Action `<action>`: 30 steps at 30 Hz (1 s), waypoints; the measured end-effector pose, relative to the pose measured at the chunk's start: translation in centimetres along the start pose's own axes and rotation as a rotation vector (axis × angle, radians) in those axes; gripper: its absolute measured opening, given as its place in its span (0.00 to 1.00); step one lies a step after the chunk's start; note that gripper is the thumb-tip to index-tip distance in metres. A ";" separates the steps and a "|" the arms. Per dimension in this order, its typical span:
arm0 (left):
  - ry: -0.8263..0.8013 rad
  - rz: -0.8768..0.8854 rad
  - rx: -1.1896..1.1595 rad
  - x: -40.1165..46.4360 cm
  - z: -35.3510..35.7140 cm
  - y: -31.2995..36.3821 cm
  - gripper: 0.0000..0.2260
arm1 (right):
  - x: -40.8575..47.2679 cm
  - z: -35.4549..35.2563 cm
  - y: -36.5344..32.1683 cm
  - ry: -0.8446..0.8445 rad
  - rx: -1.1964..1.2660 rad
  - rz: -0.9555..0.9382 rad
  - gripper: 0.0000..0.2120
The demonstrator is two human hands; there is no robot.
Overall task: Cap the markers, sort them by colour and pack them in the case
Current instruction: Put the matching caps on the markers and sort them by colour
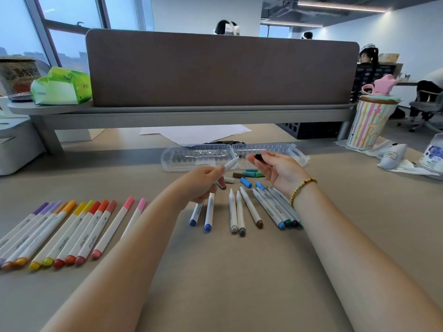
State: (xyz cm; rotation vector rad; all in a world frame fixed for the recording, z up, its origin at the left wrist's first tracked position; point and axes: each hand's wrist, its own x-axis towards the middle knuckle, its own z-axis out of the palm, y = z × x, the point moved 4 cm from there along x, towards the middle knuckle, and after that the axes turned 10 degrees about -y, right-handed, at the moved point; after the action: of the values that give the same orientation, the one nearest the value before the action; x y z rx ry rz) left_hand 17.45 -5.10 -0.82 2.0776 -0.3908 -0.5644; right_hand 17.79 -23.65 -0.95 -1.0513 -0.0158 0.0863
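Far to the left of our left hand [202,182] a row of capped markers [57,232] lies on the worktop [215,271], purple through orange to pink. Our left hand pinches an uncapped marker [230,163], tip aimed at our right hand [279,171], which holds a dark cap [259,157] in its fingertips. Below both hands lie uncapped markers [249,209]; between them, loose caps [249,174]. Just beyond our hands sits the open clear case [191,155].
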 end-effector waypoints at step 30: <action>-0.020 0.053 -0.061 -0.1 1.1 0.9 0.12 | 0.2 3.1 -0.2 -0.006 -0.955 -0.251 0.14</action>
State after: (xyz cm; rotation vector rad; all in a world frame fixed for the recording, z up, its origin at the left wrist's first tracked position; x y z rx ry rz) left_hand 16.69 -6.30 -0.54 1.9985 -0.4337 -0.5594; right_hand 17.86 -21.01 0.75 -1.9927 -0.2107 -0.1662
